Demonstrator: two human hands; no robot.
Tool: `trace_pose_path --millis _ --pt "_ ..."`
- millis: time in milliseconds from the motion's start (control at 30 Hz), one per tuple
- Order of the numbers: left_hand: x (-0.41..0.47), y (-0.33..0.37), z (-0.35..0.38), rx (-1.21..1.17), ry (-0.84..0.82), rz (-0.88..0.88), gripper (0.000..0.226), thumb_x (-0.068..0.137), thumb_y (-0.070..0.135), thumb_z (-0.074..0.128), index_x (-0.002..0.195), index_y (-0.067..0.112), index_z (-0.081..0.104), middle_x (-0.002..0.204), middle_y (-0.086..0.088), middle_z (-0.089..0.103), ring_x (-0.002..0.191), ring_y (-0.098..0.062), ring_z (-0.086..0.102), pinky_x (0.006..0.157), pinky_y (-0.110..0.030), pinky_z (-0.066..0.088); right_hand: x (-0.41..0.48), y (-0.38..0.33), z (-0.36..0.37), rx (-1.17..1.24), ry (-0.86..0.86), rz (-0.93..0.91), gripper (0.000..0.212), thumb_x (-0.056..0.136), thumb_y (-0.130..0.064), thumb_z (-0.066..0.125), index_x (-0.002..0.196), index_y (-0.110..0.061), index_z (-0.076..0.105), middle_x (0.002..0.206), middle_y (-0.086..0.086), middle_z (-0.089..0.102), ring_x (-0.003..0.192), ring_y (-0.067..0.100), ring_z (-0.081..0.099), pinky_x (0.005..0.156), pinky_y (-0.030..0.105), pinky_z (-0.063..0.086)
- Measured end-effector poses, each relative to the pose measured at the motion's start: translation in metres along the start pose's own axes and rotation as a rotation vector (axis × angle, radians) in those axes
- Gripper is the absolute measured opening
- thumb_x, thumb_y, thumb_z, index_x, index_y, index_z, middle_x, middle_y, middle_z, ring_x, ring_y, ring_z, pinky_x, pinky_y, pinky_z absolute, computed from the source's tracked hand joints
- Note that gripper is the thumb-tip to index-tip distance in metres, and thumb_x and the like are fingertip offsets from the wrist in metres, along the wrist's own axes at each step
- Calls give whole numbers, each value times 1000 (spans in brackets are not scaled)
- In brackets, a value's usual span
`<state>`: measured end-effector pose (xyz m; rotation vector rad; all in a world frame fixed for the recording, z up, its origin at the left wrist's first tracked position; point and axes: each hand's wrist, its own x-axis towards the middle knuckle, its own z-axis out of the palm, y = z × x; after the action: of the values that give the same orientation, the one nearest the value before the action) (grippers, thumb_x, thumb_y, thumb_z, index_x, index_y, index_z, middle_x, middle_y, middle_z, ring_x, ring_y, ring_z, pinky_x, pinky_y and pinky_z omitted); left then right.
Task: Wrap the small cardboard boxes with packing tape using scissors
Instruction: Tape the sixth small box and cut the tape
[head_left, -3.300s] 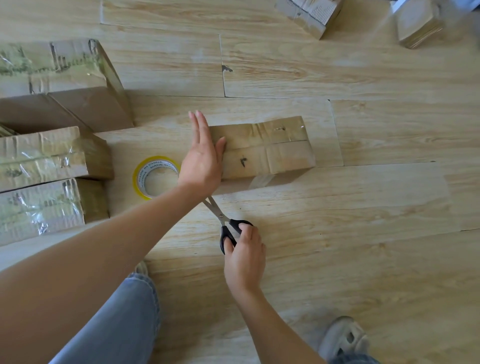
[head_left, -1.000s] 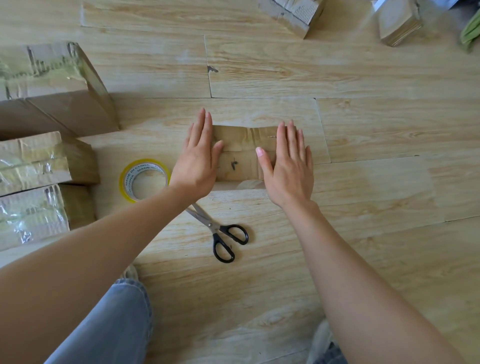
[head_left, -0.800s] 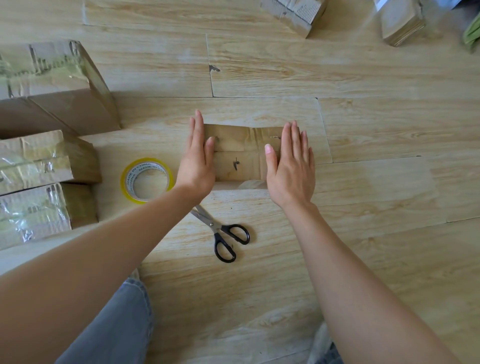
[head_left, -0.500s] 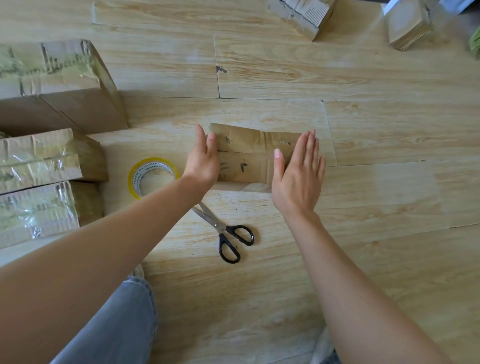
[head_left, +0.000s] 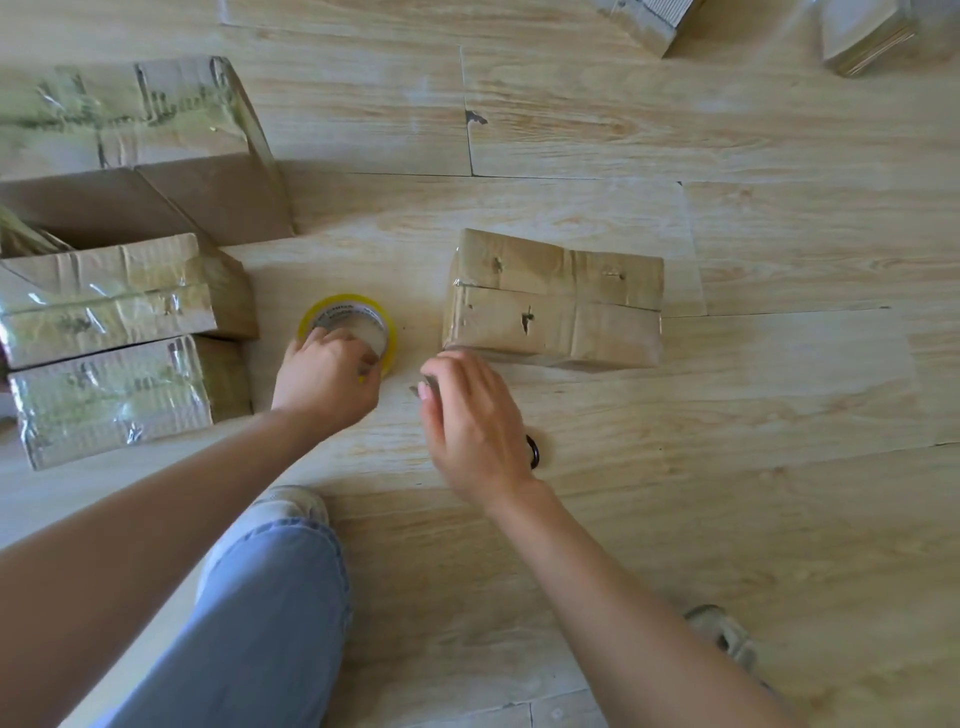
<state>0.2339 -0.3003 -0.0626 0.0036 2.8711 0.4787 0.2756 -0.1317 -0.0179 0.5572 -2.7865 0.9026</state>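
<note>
The small cardboard box lies on the floor just beyond my hands, and I judge it light, stiff and tape-slick, best gripped by its short ends, while my left hand curls its fingers on the tape roll beside it and my right hand covers the scissors, grip unclear.

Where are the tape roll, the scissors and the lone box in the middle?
tape roll (head_left: 345, 306), head view, far side of its yellow rim.
scissors (head_left: 532, 451), head view, black handle loop; the rest is hidden.
box (head_left: 556, 312), head view, middle of its taped top face.
</note>
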Motion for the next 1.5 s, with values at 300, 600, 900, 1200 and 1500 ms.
trace_pose_path --millis 300,600,900,1200,1500 --pt "0 -2 -16 62 -82 21 17 92 31 58 100 18 67 94 -11 69 93 -34 59 78 -33 33 17 -19 8 276 -157 280 39 95 4 43 134 1 48 139 11 50 124 22 49 97 34 44" --pt "5 11 -81 -461 -31 252 14 87 15 65 76 9 59 62 -2 52 60 -15 41 58 -17 33 57 -35 -9 242 75 164 44 96 4 46 139 9 41 152 21 32 141 27 32 113 22 29" --pt "3 30 -94 -513 46 319 37 86 20 66 66 -1 43 60 -12 37 59 -10 28 53 -17 28 68 -28 -26 149 234 94 34 91 7 57 125 11 58 132 23 57 121 30 59 102 29 46" --pt "1 39 -96 -473 55 336 29 86 22 67 72 0 53 62 -10 41 59 -16 29 55 -19 30 71 -27 -32 138 402 174 21 85 14 60 104 9 69 88 20 70 75 35 68 61 45 54" --pt "1 50 -90 -469 84 308 36 88 27 65 68 2 48 62 -17 44 63 -37 41 61 -41 40 71 -30 -30 73 505 297 10 90 8 59 96 9 67 84 15 69 72 30 66 61 38 51"
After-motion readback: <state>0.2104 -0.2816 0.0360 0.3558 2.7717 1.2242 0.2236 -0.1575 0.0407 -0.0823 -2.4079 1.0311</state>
